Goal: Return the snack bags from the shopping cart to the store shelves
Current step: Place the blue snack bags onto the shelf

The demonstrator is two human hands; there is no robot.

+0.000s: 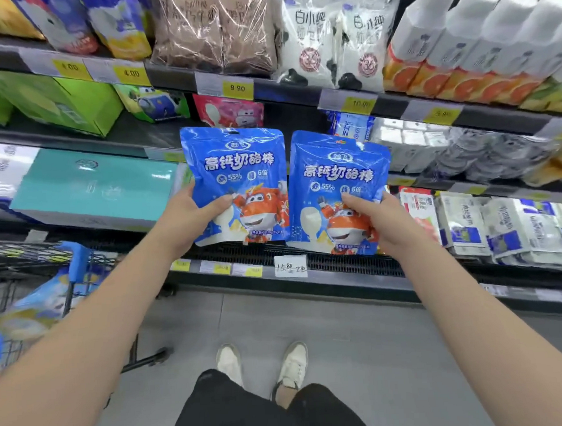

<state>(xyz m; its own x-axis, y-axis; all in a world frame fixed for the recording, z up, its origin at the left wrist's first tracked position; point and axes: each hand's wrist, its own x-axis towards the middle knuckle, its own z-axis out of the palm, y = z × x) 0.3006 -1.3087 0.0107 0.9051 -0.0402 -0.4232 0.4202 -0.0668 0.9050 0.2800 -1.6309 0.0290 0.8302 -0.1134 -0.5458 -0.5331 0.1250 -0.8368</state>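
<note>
Shelves [287, 90] at 12 o'clock, cart [78, 258] at 8 o'clock; our L hand [189, 218] pinches the L bag [235, 163], our R hand [381, 223] pinches the R bag [337, 175], side by side.

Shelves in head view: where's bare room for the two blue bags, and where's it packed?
Bare dark shelf between the green boxes and the pink pack. Likely another gap above the grille, between the teal box and the white cartons, behind the left bag in the left hand and the right bag in the right hand. Top shelf and right side: packed.
</note>
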